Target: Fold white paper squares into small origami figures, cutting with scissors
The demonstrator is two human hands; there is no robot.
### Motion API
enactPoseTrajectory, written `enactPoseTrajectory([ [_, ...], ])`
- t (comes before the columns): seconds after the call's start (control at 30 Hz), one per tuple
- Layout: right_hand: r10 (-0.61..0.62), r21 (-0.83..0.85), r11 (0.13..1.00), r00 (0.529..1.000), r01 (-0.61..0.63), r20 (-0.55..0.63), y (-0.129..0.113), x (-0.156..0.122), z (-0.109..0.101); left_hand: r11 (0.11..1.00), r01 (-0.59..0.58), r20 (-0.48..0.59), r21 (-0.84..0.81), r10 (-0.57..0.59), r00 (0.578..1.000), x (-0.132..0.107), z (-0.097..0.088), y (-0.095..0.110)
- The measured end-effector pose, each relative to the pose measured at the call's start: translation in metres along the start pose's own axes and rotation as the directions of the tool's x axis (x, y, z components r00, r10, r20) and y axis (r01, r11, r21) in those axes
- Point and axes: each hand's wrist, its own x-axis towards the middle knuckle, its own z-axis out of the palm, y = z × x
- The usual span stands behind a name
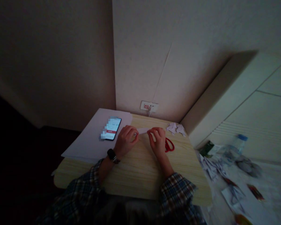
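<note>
A narrow strip of white paper (143, 130) stretches between my two hands, just above the wooden table. My left hand (126, 139), with a dark watch on its wrist, pinches the strip's left end. At the other end, my right hand (157, 141) grips the paper between thumb and fingers. Red-handled scissors (169, 145) lie right beside my right hand, partly hidden behind it. Folded white paper pieces (175, 128) rest at the table's far right corner.
A lit phone (111, 128) lies on a stack of white paper sheets (84, 142) on the table's (135, 178) left side. Behind is a wall with a socket (149, 106) and a plugged-in cable. To the right are a plastic bottle (240, 145) and scattered folded papers (213, 167).
</note>
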Motion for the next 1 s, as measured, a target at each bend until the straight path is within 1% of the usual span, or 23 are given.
enactPoseTrajectory([
  [0.1, 0.018, -0.005, 1.0, 0.999, -0.018, -0.029, 0.004, 0.001, -0.001, 1.0, 0.013, -0.016, 0.008, -0.013, 1.0, 0.0, 0.0, -0.001],
  [0.2, 0.006, -0.013, 1.0, 1.0, -0.006, -0.026, 0.003, 0.0, -0.001, 1.0, 0.011, -0.019, 0.011, -0.01, 1.0, 0.0, 0.0, -0.001],
  [0.3, -0.024, -0.026, 0.999, 1.0, 0.025, 0.01, -0.003, 0.0, 0.0, 1.0, -0.005, -0.01, 0.008, 0.005, 1.0, 0.0, -0.001, -0.001],
  [0.43, -0.082, -0.017, 0.996, 0.994, 0.083, 0.07, -0.013, -0.002, 0.002, 0.999, -0.042, 0.032, -0.006, 0.042, 0.999, -0.001, 0.001, 0.0],
  [0.57, -0.117, 0.01, 0.993, 0.989, 0.116, 0.092, -0.018, -0.003, 0.004, 0.999, -0.051, 0.039, 0.0, 0.05, 0.998, -0.002, 0.002, 0.0],
  [0.7, -0.082, 0.02, 0.996, 0.995, 0.081, 0.06, -0.011, -0.003, 0.004, 0.999, -0.045, 0.035, 0.013, 0.044, 0.998, -0.001, 0.002, 0.0],
  [0.87, -0.001, 0.038, 0.999, 1.0, 0.002, -0.017, 0.002, 0.0, 0.002, 0.999, -0.005, -0.014, 0.045, 0.006, 1.0, 0.0, -0.001, -0.001],
  [1.0, 0.033, 0.059, 0.998, 0.998, -0.03, -0.045, 0.004, 0.0, 0.001, 0.998, 0.019, -0.026, 0.062, -0.018, 1.0, 0.001, -0.002, -0.001],
])
